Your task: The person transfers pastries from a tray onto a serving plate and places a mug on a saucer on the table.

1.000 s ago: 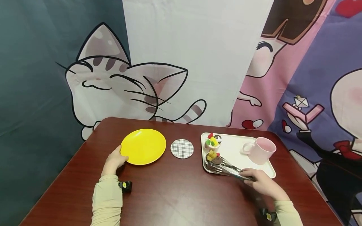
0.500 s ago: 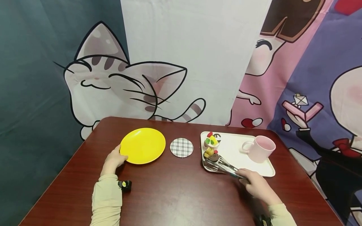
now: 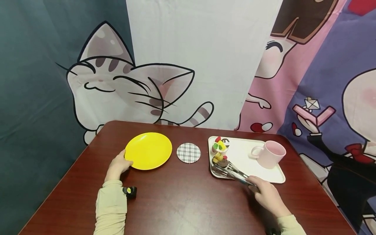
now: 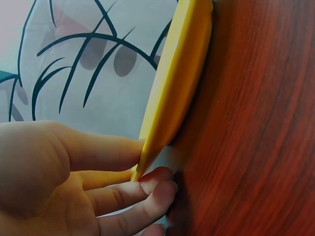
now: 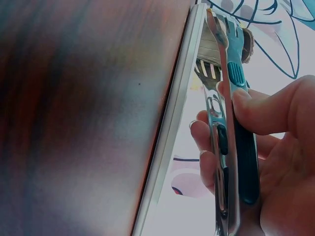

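My left hand (image 3: 118,165) pinches the near-left rim of a round yellow plate (image 3: 148,150). In the left wrist view the thumb lies on the upper face of the plate (image 4: 172,93) and fingers curl below it. My right hand (image 3: 265,194) grips metal serving tongs (image 3: 235,175) with dark handle grips. The forked tips of the tongs are around a small dessert cup (image 3: 221,161) with brown and yellow toppings, at the near-left corner of a white tray (image 3: 245,163). Behind it on the tray stands another dessert cup (image 3: 220,147) topped with coloured fruit.
A pink mug (image 3: 269,155) stands at the right end of the tray. Between plate and tray lies a round plaid coaster (image 3: 188,153). The brown table (image 3: 176,199) ends at a cartoon-printed cloth backdrop (image 3: 202,49).
My right hand has shifted slightly left with the tongs, whose tips have moved a little closer around the front dessert cup. My left hand stays on the plate.
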Demonstrator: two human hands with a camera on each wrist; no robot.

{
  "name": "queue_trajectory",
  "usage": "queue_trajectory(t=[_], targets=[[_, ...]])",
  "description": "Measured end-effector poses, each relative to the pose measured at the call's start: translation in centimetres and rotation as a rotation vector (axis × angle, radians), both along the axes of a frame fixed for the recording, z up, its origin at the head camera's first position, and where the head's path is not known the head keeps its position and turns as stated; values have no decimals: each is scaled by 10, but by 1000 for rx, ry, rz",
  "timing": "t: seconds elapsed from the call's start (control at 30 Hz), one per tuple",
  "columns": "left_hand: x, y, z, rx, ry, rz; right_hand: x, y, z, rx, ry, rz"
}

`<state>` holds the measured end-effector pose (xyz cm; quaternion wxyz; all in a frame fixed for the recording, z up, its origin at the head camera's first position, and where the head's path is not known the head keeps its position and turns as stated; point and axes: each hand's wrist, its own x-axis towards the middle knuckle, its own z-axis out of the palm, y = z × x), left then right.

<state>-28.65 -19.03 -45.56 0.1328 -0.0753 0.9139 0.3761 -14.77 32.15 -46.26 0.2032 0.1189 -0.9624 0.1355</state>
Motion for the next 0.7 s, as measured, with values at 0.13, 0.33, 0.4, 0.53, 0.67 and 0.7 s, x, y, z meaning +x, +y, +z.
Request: queue_trajectory(t=[0.13,0.33,0.4,0.53,0.67,0.7], targets=[[0,0,-1,-4,11,-7,1,1,-1,-21,32,-5],[2,-1,0,3,22,-12,3,1,-1,-31,75,18],[2,-1,0,2,20,-15,3,0,-1,-29,96,31],[3,-1,-1,5,21,-16,0,-4,3,-38,120,42],[2,-1,-1,2,22,-17,-4,-10,9,-49,128,37],[2,-1,-1,3,21,-17,-5,-13,11,-51,131,37]])
